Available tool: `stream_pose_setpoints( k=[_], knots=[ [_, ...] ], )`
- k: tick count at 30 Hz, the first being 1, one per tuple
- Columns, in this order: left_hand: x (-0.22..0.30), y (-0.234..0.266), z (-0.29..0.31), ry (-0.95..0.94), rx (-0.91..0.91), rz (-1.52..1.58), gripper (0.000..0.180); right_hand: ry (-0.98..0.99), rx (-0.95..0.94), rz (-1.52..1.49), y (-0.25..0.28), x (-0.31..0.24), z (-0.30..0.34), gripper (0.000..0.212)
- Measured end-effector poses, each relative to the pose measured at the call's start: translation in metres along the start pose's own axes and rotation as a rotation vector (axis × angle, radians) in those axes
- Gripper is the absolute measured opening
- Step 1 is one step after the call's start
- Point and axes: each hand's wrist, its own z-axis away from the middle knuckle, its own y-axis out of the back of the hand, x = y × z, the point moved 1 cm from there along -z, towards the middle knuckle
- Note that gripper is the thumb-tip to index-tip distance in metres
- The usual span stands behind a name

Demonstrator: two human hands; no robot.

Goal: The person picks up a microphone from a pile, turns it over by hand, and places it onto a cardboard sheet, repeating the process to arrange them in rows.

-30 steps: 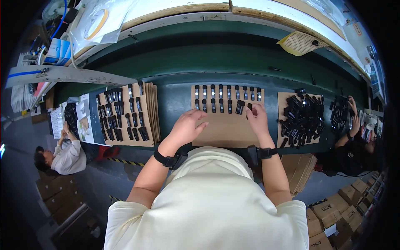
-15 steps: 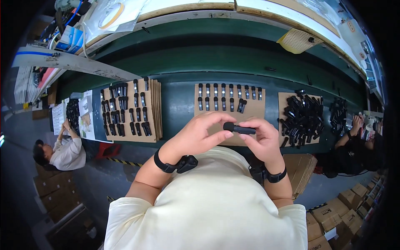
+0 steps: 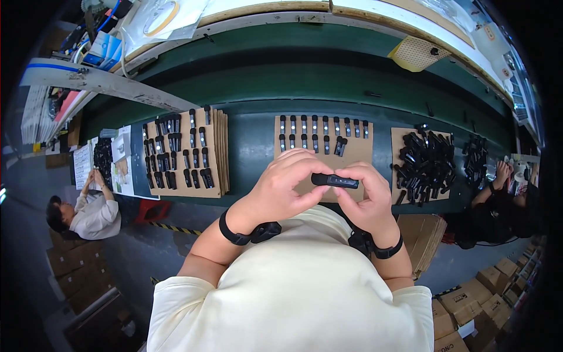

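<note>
At the far left, a co-worker in a pale top (image 3: 97,219) sat side-on to the bench, both hands together near a heap of small dark parts (image 3: 103,159), with a red stool (image 3: 153,210) just beside. Next along the green table (image 3: 249,138) came a stack of cardboard sheets (image 3: 223,149), its top one bearing columns of small black sticks, some lying singly and others bunched side by side. Your left hand (image 3: 287,183), a black band (image 3: 230,230) around its wrist, was pinching the rounded left end of a black gadget (image 3: 334,180) between thumb and fingers. That gadget lay crosswise in front of your chest, over the near part of the middle cardboard sheet (image 3: 359,151). Farther up on that sheet, two rows of upright sticks (image 3: 315,125) were lined up, and a pair leaned together at the right end of the nearer row. Your right hand (image 3: 369,193) was pinching the gadget toward its other end, forefinger above and thumb below, so both your hands had hold of it at once. To the right, another cardboard sheet (image 3: 397,138) carried a tangled pile of black sticks (image 3: 423,167), and just beyond was a smaller black pile (image 3: 475,161). At the far right, a co-worker in dark clothes (image 3: 498,214) reached one hand toward the table edge.
</note>
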Motion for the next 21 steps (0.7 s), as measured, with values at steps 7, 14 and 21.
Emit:
stream_pose_setpoints(
  k=[7,14,21],
  knots=[
    [-0.005,-0.002,-0.001,-0.045,0.001,-0.045,0.029,-0.145,-0.033,-0.123,0.001,0.002,0.000,0.023],
    [-0.029,-0.020,0.002,0.043,-0.166,-0.171,0.029,-0.511,-0.233,-0.244,0.007,0.043,0.022,0.027],
    [-0.113,-0.068,0.023,0.379,-0.439,-0.081,0.033,-0.857,-0.088,-0.107,0.011,0.145,0.084,0.019]
  ],
)
